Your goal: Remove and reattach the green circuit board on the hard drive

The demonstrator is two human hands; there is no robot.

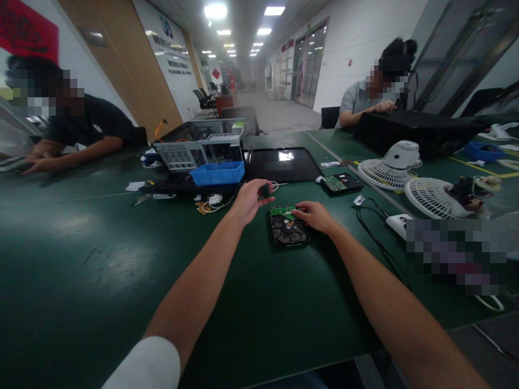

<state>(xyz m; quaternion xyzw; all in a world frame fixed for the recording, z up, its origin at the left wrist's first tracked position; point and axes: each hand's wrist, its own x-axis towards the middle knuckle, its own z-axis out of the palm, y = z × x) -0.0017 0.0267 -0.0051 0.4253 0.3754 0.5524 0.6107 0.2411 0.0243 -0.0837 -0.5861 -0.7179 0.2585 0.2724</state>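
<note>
A hard drive lies on the green table in front of me, its black metal underside facing up. Across its far end sits a green circuit board. My right hand is at the drive's far right corner, thumb and fingers closed on the edge of the board. Just beyond the drive's far left corner, my left hand is raised with a small dark object pinched between its fingers. What kind of object it is cannot be made out.
Beyond my hands stand a blue tray, an opened computer case and a black panel. Another drive, white fan parts and a power strip lie to the right. Two people sit across the table.
</note>
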